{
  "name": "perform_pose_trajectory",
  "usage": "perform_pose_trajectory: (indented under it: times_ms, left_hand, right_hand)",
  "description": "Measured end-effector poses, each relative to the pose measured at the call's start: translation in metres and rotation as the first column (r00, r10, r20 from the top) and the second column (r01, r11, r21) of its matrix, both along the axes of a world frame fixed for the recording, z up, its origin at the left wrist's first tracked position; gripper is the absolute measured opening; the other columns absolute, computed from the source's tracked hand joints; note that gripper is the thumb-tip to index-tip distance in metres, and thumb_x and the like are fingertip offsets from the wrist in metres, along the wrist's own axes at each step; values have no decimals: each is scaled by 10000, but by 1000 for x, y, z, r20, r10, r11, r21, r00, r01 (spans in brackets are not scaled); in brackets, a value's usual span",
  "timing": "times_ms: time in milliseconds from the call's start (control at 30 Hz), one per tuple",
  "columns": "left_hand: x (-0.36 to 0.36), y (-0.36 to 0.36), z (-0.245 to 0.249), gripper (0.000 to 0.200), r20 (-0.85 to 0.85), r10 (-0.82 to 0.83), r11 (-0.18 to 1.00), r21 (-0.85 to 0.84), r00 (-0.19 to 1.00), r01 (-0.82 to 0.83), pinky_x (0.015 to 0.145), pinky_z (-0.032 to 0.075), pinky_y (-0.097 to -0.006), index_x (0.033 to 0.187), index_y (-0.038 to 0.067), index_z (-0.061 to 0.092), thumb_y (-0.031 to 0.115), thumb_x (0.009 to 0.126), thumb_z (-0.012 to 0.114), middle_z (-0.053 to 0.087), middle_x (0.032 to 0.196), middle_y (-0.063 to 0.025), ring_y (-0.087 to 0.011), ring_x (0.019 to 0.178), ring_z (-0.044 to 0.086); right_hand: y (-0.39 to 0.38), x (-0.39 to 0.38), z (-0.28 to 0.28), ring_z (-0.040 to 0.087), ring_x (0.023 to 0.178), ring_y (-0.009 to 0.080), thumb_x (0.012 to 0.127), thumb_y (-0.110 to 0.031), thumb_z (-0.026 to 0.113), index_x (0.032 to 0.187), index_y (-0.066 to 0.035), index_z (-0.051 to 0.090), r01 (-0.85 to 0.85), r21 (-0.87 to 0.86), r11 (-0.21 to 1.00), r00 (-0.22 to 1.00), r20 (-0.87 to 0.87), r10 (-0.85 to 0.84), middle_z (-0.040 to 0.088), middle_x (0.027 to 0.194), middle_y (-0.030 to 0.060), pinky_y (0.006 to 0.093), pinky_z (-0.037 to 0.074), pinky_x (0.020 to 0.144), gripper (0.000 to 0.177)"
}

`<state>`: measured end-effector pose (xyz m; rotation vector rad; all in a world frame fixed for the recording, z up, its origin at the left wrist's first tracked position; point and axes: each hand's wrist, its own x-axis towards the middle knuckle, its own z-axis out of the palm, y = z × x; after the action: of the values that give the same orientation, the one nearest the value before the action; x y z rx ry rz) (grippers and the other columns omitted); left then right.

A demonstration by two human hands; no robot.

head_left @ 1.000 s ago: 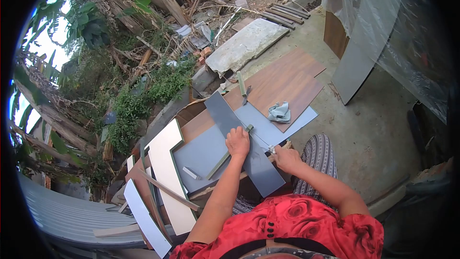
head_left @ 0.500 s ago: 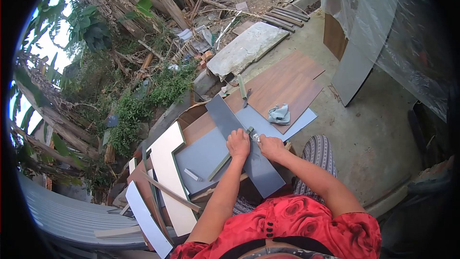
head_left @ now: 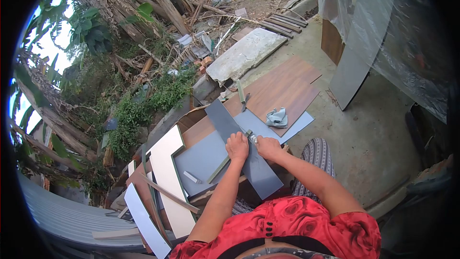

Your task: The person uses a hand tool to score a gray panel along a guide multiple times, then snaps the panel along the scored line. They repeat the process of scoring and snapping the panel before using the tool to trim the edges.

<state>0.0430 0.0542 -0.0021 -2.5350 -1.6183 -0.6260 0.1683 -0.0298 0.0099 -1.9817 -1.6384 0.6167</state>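
A long dark grey board (head_left: 261,175) lies diagonally in front of me, over a blue-grey panel (head_left: 196,165). My left hand (head_left: 237,146) is closed, knuckles up, pressing on a narrow greenish strip (head_left: 219,169) that runs crosswise to the board. The strip's far end shows just beyond my fingers. Beside it, my right hand (head_left: 269,148) is closed around a small tool (head_left: 253,138) with a whitish wrapped part. The tool's tip is too small to make out. A short light grey block (head_left: 192,177) rests on the panel to the left.
A crumpled pale blue cloth (head_left: 277,118) lies on a wood-grain board (head_left: 292,84). Another greenish piece (head_left: 241,93) is near the board's far end. Cream panel offcuts (head_left: 165,172) and strips are piled left. A grey panel (head_left: 352,76) leans right under plastic sheeting.
Both hands stay close together on the dark board, with the right hand shifted very slightly. The whole view has moved a little; the boards keep their arrangement.
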Motion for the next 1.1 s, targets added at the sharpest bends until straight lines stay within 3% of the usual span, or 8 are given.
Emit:
perform_pose_trajectory:
  times_ms: [100, 333, 667, 900, 1000, 1100]
  left_hand:
    - [0, 1, -3, 144, -4, 14, 1000, -4, 1000, -14, 715, 439, -462, 845, 114, 533, 258, 845, 523, 539, 866, -86, -309, 837, 545]
    - [0, 0, -2, 127, 2, 22, 1000, -14, 1000, -22, 716, 438, -463, 841, 110, 531, 237, 849, 520, 541, 862, -91, -314, 831, 547]
    - [0, 0, -1, 149, -28, 17, 1000, -21, 999, -17, 725, 437, -460, 849, 111, 535, 257, 857, 507, 541, 868, -94, -315, 840, 547]
    - [1, 0, -2, 156, -23, 47, 998, -31, 999, -48, 719, 437, -452, 846, 118, 550, 271, 841, 523, 536, 876, -81, -297, 843, 542]
    - [2, -2, 0, 154, -26, 32, 998, -52, 999, -33, 729, 433, -456, 853, 115, 539, 267, 850, 516, 534, 885, -86, -303, 859, 539]
    - [1, -3, 2, 151, -28, 16, 999, -42, 999, -17, 734, 432, -462, 860, 112, 528, 262, 859, 510, 533, 886, -91, -312, 865, 538]
  right_hand:
    - [3, -4, -5, 627, 763, 411, 889, -289, 486, 940, 14, 529, 7, 57, 998, 998, -59, -4, 636, 781, 239, 508, 478, 690, 310]
    - [-110, 16, 2, 635, 740, 404, 879, -249, 489, 918, -8, 520, 46, -67, 997, 997, -60, -50, 630, 735, 235, 516, 480, 661, 246]
    - [9, -3, 4, 628, 797, 403, 891, -285, 488, 945, 6, 524, 10, 36, 999, 997, -80, -7, 634, 805, 244, 502, 478, 711, 298]
    - [-102, 13, -1, 631, 704, 402, 887, -269, 495, 915, 7, 521, 30, -36, 999, 998, -47, -32, 630, 713, 221, 501, 489, 666, 279]
    - [-111, 14, 4, 634, 717, 399, 886, -269, 494, 926, 9, 522, 19, -84, 996, 999, -34, -22, 634, 733, 220, 498, 491, 666, 282]
    - [-62, 10, 10, 636, 748, 395, 886, -262, 494, 936, 7, 529, -13, -46, 999, 1000, -29, 12, 640, 770, 225, 493, 491, 685, 276]
